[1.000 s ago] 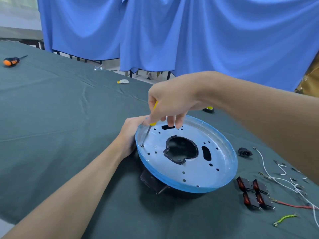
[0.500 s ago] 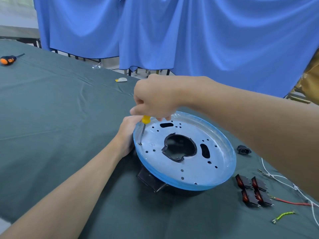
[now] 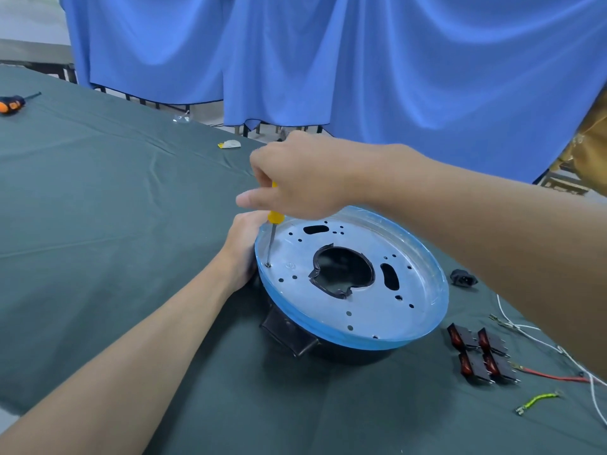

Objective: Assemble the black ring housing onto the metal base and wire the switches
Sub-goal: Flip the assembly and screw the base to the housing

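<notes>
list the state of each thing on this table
round metal base with blue-filmed rim: lying on the black ring housing
yellow-handled screwdriver: near upright, tip in a base hole
right hand: grips its handle
left hand: against base's left edge, fingers hidden
four black-and-red rocker switches: loose, unwired
orange-and-black screwdriver: lying unused

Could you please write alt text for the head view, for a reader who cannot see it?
A person's right hand holds a yellow-handled screwdriver, tip in a hole near the left rim of a metal base, which the left hand holds; four switches and loose wires lie beside it.
</notes>
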Available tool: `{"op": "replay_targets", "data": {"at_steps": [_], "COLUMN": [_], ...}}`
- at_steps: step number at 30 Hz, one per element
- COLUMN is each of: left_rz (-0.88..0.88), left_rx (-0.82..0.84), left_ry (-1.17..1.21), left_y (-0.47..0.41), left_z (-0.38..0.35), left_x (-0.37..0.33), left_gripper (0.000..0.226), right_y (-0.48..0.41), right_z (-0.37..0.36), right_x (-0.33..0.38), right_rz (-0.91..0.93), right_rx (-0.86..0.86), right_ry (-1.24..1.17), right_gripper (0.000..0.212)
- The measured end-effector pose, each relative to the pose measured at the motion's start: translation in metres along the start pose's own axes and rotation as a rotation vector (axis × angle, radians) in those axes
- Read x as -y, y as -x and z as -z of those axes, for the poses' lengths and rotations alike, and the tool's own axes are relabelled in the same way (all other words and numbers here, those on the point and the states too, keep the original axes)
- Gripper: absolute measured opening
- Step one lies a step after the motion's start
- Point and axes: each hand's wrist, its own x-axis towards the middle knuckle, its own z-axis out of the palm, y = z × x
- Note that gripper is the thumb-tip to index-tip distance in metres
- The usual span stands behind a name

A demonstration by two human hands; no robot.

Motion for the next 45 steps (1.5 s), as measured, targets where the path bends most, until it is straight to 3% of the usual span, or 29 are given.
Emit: {"op": "replay_targets", "data": {"at_steps": [3, 5, 7, 10, 13, 16, 20, 23, 25, 29, 35, 38, 41, 45], "left_rz": [0.013, 0.02, 0.024, 0.045, 0.043, 0.02, 0.016, 0.02, 0.027, 0.031, 0.034, 0.044, 0.032, 0.011], "left_rx": [-0.022, -0.038, -0.057, -0.049, -0.05, -0.065, -0.069, -0.075, -0.086, -0.065, -0.061, -0.076, -0.056, -0.025], "left_ry": [0.027, 0.015, -0.006, -0.012, -0.009, 0.002, -0.001, -0.023, -0.027, -0.034, -0.061, -0.052, -0.049, -0.034], "left_y": [0.002, 0.001, 0.001, 0.001, 0.002, 0.003, 0.003, 0.005, 0.005, 0.006, 0.004, 0.007, 0.007, 0.008], "left_z": [0.0, 0.0, 0.0, 0.001, 0.0, 0.001, -0.001, -0.002, -0.001, 0.0, -0.001, -0.002, 0.0, -0.001], "left_x": [-0.001, -0.001, -0.002, -0.002, -0.002, -0.001, -0.002, -0.003, -0.004, -0.004, -0.001, -0.002, -0.003, -0.004], "left_gripper": [0.045, 0.036, 0.028, 0.037, 0.022, 0.016, 0.039, 0.059, 0.05, 0.009, 0.016, 0.008, 0.023, 0.035], "right_y": [0.007, 0.01, 0.011, 0.008, 0.004, 0.006, 0.014, 0.017, 0.019, 0.02, 0.017, 0.013, 0.013, 0.007], "right_z": [0.01, 0.011, 0.005, -0.003, -0.001, 0.009, 0.01, 0.007, 0.005, 0.0, -0.002, 0.003, 0.004, -0.001], "right_x": [-0.002, -0.001, 0.002, 0.007, 0.007, 0.004, 0.001, -0.006, -0.011, -0.014, 0.012, 0.013, 0.002, -0.005], "right_rz": [0.033, 0.09, 0.072, 0.003, -0.055, -0.041, 0.11, 0.148, 0.164, 0.15, 0.118, -0.032, -0.26, -0.399], "right_rx": [0.115, 0.046, -0.031, -0.086, -0.031, 0.094, 0.012, -0.01, -0.024, -0.032, -0.057, 0.008, 0.117, 0.147], "right_ry": [0.024, 0.058, 0.058, 0.03, 0.011, 0.022, 0.025, -0.036, -0.075, -0.103, -0.017, -0.109, -0.332, -0.579], "right_gripper": [0.026, 0.016, 0.028, 0.042, 0.047, 0.032, 0.01, 0.015, 0.015, 0.016, 0.022, 0.026, 0.02, 0.016]}}
